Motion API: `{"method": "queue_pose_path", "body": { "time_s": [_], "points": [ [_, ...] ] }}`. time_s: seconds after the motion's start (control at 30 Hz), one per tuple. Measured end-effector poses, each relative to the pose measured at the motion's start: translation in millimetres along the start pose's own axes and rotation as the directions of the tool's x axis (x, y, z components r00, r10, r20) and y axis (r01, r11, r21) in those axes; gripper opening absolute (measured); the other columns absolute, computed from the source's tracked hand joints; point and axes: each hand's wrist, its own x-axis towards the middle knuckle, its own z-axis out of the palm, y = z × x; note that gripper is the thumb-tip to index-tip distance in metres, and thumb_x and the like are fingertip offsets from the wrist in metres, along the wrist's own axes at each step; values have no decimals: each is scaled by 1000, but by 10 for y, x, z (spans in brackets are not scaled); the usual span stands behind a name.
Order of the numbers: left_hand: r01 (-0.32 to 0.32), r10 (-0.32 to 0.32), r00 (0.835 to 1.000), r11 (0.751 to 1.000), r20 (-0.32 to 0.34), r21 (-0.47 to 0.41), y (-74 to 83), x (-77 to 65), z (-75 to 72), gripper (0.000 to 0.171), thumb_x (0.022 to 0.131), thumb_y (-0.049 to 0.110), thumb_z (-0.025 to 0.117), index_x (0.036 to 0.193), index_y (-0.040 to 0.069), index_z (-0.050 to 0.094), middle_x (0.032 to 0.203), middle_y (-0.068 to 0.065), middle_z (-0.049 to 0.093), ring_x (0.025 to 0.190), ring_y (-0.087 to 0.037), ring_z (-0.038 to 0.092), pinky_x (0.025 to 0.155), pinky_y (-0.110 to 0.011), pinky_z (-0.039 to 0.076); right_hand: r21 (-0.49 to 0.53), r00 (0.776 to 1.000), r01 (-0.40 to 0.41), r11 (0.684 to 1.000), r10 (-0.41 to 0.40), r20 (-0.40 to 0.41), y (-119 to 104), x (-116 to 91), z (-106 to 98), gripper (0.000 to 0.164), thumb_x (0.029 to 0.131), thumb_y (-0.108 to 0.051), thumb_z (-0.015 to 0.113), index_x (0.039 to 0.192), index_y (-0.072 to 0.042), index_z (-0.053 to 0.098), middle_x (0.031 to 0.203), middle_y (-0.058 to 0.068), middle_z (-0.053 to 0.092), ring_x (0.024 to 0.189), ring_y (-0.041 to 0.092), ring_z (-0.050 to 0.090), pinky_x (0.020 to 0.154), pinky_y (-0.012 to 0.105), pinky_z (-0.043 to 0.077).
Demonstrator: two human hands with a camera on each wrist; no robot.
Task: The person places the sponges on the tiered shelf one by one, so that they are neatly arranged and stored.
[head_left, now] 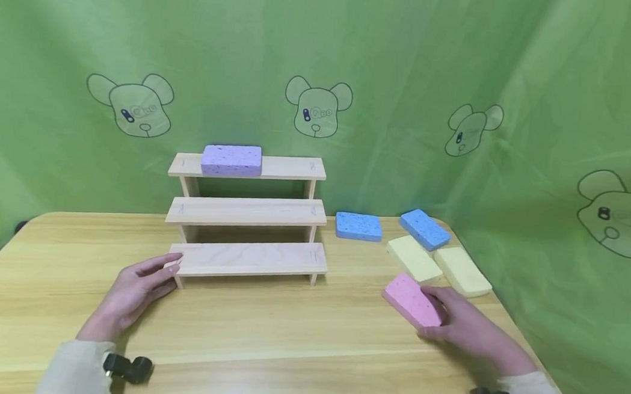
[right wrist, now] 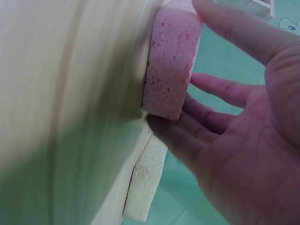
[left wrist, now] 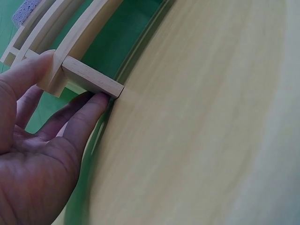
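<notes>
A three-step wooden shelf (head_left: pixel 252 258) stands on the table. My left hand (head_left: pixel 136 288) grips the left end of its lowest step; in the left wrist view the thumb lies at the board and the fingers at the leg (left wrist: pixel 91 77). On the top step a purple sponge (head_left: pixel 232 160) sits left of the middle. At the right, my right hand (head_left: pixel 462 323) holds a pink sponge (head_left: pixel 412 300) by its near end, thumb on one side and fingers on the other. The right wrist view shows the pink sponge (right wrist: pixel 171 65) close against the tabletop.
Two pale yellow sponges, a left one (head_left: pixel 413 258) and a right one (head_left: pixel 461 271), lie just beyond the pink one. Farther back are two blue sponges, one (head_left: pixel 358 226) beside the shelf and another (head_left: pixel 425 229) near the corner. Green curtains (head_left: pixel 397 105) enclose the wooden table (head_left: pixel 264 332).
</notes>
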Motion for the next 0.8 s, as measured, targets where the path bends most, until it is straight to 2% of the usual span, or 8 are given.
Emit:
{"method": "queue_pose_path", "body": {
  "time_s": [0.2,0.37,0.53,0.63,0.7,0.73,0.8],
  "points": [
    [-3,3,1000,1000,-2,7,-13,-10,-2,42,93,12,69,133,4,59,156,-21,23,109,-8,61,99,-31,49,-60,999,31,998,-32,-13,28,-43,2,82,72,-26,88,134,9,49,122,22,55,109,35,55,92,49,51],
    [2,-2,1000,1000,-6,17,-36,-16,-12,44,93,13,69,135,2,57,156,-22,24,108,-8,61,99,-32,49,-52,999,35,998,-37,-19,37,-51,-5,80,73,-25,87,135,7,51,122,20,56,107,32,55,89,41,52],
    [-4,4,1000,1000,3,30,-30,5,-11,48,93,14,69,137,0,54,157,-21,22,110,-8,60,99,-31,49,-18,999,15,1000,-15,-31,42,-33,-52,75,75,-20,85,138,2,50,130,17,55,118,37,52,100,49,45],
    [-5,5,1000,1000,3,25,-23,18,-8,47,93,14,70,136,1,56,155,-19,26,110,-9,61,99,-31,50,30,999,24,999,-23,-25,29,-5,-81,73,77,-17,83,139,3,49,134,19,52,122,42,49,103,55,40],
    [-6,6,1000,1000,0,19,-21,19,-8,45,92,14,70,134,2,58,153,-17,31,110,-9,61,99,-32,50,65,999,33,997,-32,-25,15,19,-91,72,78,-15,82,139,4,48,135,20,50,123,45,48,104,56,39],
    [-7,7,1000,1000,1,18,-22,17,-10,45,93,14,70,134,2,59,152,-15,33,110,-9,61,99,-32,50,77,999,37,996,-34,-29,6,31,-93,72,79,-15,82,139,4,48,135,20,50,123,45,48,104,54,39],
    [-9,9,1000,1000,0,15,-24,10,-17,43,92,14,70,133,3,60,148,-12,38,110,-9,60,99,-32,50,109,998,49,993,-44,-48,-10,61,-92,71,79,-13,82,139,4,48,134,19,49,123,45,47,107,39,40]
  ]
}}
